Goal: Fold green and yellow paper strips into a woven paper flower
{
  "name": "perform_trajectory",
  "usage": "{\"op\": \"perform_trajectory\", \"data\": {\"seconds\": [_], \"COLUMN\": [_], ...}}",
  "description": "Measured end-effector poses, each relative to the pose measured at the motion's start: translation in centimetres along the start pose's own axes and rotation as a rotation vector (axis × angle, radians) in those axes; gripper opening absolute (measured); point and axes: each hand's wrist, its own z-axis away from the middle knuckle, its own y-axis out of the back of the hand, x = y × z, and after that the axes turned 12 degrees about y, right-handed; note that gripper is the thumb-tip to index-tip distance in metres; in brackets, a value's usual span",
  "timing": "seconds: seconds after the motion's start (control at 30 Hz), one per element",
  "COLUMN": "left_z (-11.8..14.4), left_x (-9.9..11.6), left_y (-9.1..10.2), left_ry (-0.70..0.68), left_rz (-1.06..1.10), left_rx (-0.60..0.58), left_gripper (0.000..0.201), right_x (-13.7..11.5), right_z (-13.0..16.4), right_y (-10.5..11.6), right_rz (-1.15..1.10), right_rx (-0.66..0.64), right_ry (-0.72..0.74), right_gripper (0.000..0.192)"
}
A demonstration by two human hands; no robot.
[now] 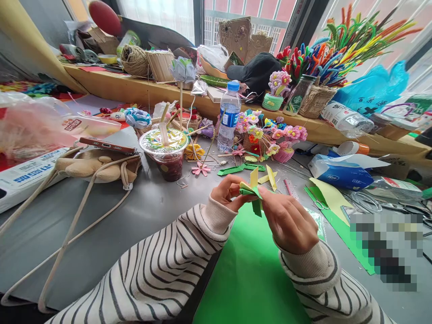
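Observation:
Between my two hands is a small folded paper piece (254, 191) in green and yellow, held above a large green sheet (253, 270). My left hand (227, 192) pinches its left end between thumb and fingers. From the other side, my right hand (290, 219) grips it with thumb and fingertips, the rest of the fingers curled. A yellow strip points up from the piece and a green one hangs down. Just beyond lie folded yellow strips (271, 177) and folded green strips (231, 169). A pink paper flower (201, 169) lies farther left.
A lidded drink cup (170, 167) and a water bottle (229, 118) stand behind my hands. At left, a phone (108, 146) rests on a beige bag (94, 165). Scissors (320, 205) and paper sheets (332, 207) lie right. Pipe cleaners (357, 49) crowd the back ledge (131, 96).

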Motion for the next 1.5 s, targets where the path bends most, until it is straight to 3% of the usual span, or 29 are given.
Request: {"op": "perform_trajectory", "data": {"seconds": [0.13, 0.27, 0.4, 0.63, 0.77, 0.83, 0.97, 1.1, 1.3, 1.5], "left_z": [-0.6, -1.1, -1.1, -0.6, -0.6, -0.6, -0.6, -0.6, -0.7, -0.9], "left_x": [-0.1, -0.2, 0.2, -0.2, -0.4, -0.4, -0.1, 0.2, 0.0, -0.1], "left_y": [-0.2, 0.4, 0.6, -0.1, -0.1, -0.1, 0.0, 0.0, 0.1, 0.7], "left_ry": [0.219, 0.413, 0.531, 0.673, 0.761, 0.780, 0.760, 0.758, 0.717, 0.582], "left_rz": [0.114, 0.163, 0.207, 0.357, 0.426, 0.479, 0.570, 0.578, 0.549, 0.320], "left_rx": [-0.030, -0.095, -0.148, -0.110, -0.090, -0.101, -0.212, -0.155, -0.145, -0.198], "left_gripper": [0.034, 0.045, 0.040, 0.037, 0.039, 0.039, 0.035, 0.025, 0.032, 0.048], "right_x": [0.2, 0.6, 0.9, 0.8, 0.6, 0.6, 0.8, 1.4, 1.5, 1.7], "right_z": [-0.1, -0.3, -0.5, 0.0, 0.4, 0.1, -0.7, -1.1, -1.1, -1.5], "right_y": [-0.8, -1.0, -0.8, -0.7, -0.6, -0.6, -0.5, 0.0, 0.0, 0.2], "right_rz": [-0.014, -0.083, -0.074, 0.036, -0.007, -0.060, -0.228, -0.459, -0.583, -0.624], "right_rx": [0.068, 0.074, 0.053, 0.059, 0.016, 0.032, 0.096, 0.053, -0.009, -0.148], "right_ry": [-0.229, -0.380, -0.329, -0.162, -0.046, -0.089, -0.396, -0.606, -0.679, -0.729], "right_gripper": [0.044, 0.026, 0.017, 0.026, 0.035, 0.038, 0.039, 0.016, 0.008, 0.015]}}
